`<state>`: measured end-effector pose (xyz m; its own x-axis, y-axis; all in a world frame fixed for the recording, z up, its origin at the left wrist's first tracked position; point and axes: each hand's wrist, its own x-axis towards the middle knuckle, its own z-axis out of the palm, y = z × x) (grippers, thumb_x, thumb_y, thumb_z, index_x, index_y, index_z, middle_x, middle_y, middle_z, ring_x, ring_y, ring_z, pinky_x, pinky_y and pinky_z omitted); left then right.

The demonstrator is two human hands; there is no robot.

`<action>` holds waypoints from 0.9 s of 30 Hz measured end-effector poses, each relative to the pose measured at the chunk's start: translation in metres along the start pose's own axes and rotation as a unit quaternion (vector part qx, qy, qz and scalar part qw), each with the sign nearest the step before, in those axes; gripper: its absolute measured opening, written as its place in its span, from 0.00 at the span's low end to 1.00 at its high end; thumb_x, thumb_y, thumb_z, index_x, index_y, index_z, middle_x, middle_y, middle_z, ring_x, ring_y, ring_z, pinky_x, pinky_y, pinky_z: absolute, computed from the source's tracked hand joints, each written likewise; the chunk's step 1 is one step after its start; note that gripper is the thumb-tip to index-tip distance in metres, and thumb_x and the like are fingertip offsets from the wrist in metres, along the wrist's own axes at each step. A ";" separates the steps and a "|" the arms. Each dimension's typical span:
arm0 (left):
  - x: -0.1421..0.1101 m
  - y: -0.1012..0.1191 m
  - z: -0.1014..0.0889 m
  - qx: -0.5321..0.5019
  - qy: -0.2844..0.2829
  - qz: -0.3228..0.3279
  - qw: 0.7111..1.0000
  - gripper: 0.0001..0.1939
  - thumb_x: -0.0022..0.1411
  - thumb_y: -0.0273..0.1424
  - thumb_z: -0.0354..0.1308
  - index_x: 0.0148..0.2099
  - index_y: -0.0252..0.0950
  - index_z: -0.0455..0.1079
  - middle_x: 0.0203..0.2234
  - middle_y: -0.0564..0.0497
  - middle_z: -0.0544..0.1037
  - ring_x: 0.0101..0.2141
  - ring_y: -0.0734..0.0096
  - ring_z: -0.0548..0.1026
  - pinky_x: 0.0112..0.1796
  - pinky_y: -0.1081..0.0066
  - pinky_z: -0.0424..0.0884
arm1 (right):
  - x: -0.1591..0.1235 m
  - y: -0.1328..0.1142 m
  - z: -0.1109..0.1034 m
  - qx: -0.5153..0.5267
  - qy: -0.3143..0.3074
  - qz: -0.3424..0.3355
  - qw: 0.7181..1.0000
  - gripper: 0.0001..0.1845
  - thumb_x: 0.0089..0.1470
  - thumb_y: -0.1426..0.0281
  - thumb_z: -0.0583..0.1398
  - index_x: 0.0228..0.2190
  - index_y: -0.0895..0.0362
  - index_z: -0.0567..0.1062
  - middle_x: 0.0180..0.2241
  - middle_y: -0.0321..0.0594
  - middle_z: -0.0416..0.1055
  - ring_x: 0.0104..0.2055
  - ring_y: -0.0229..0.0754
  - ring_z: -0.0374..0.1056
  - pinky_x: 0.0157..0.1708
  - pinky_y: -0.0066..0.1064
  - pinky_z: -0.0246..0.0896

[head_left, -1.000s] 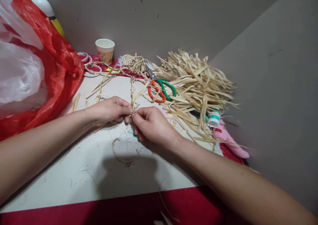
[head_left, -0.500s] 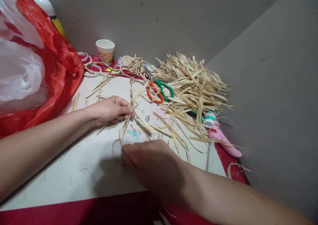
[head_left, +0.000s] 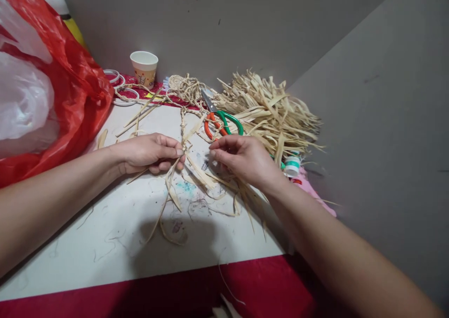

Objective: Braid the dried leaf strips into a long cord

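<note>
My left hand (head_left: 149,152) pinches the near end of a plaited straw cord (head_left: 183,124) that runs away from me across the white board (head_left: 105,234). Loose straw strips (head_left: 196,175) fan out from that pinch toward me. My right hand (head_left: 243,159) hovers just right of them, its fingertips pressed together on one thin strip. Scissors (head_left: 220,121) with one orange and one green handle lie just beyond my right hand.
A heap of straw strips (head_left: 270,110) fills the back right. A small glue bottle (head_left: 292,165) and a pink object sit at its near edge. A paper cup (head_left: 143,68), white rings (head_left: 121,93), and a red plastic bag (head_left: 66,89) stand at left. Grey walls close off two sides.
My right hand left the pinch, swept down toward me along the loose strips, then came back up to the right of them. The strips now fan out. My left hand kept still.
</note>
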<state>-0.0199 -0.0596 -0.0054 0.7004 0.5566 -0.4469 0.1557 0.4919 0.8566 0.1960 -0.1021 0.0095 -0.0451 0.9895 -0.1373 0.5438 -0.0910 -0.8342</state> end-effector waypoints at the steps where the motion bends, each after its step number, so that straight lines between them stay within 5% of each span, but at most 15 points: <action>1: 0.000 0.000 -0.001 -0.001 -0.012 0.002 1.000 0.10 0.61 0.28 0.54 0.28 0.31 0.69 0.16 0.52 0.68 0.13 0.86 0.55 0.13 0.82 0.48 | 0.002 0.001 0.002 -0.001 -0.008 0.010 1.000 0.08 0.46 0.70 0.62 0.30 0.61 0.74 0.22 0.35 0.67 0.19 0.32 0.59 0.20 0.26 0.54; 6: 0.001 -0.002 -0.007 0.004 -0.023 0.002 1.000 0.07 0.58 0.29 0.58 0.30 0.31 0.70 0.20 0.50 0.71 0.13 0.88 0.53 0.14 0.82 0.47 | 0.017 0.005 0.023 -0.030 -0.029 -0.036 0.999 0.16 0.44 0.68 0.63 0.37 0.62 0.75 0.22 0.33 0.66 0.22 0.32 0.58 0.23 0.25 0.54; 10: 0.001 -0.002 -0.007 0.002 -0.024 -0.003 1.000 0.07 0.58 0.30 0.58 0.30 0.31 0.70 0.18 0.53 0.67 0.13 0.88 0.51 0.14 0.82 0.46 | 0.028 0.008 0.038 -0.013 -0.038 -0.079 0.996 0.07 0.46 0.70 0.61 0.28 0.61 0.76 0.22 0.34 0.68 0.24 0.32 0.59 0.25 0.25 0.55; 19: 0.000 -0.001 -0.001 0.002 -0.004 -0.005 1.000 0.08 0.61 0.26 0.53 0.30 0.30 0.69 0.16 0.54 0.66 0.12 0.88 0.52 0.14 0.81 0.44 | 0.005 -0.012 0.003 0.262 -0.076 0.029 0.962 0.15 0.38 0.68 0.69 0.25 0.59 0.68 0.19 0.31 0.68 0.16 0.28 0.56 0.13 0.20 0.48; 27: 0.000 -0.003 0.003 0.015 0.016 0.014 1.000 0.10 0.60 0.27 0.55 0.27 0.31 0.67 0.13 0.56 0.64 0.12 0.88 0.53 0.14 0.81 0.44 | -0.013 -0.017 0.015 0.193 -0.110 0.048 0.974 0.13 0.38 0.68 0.69 0.26 0.61 0.73 0.15 0.31 0.65 0.15 0.29 0.58 0.14 0.21 0.53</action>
<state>-0.0184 -0.0636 -0.0070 0.6826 0.5908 -0.4301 0.1578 0.4555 0.8761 0.1745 -0.1149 0.0176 -0.2117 0.9302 -0.2999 0.2000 -0.2592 -0.9449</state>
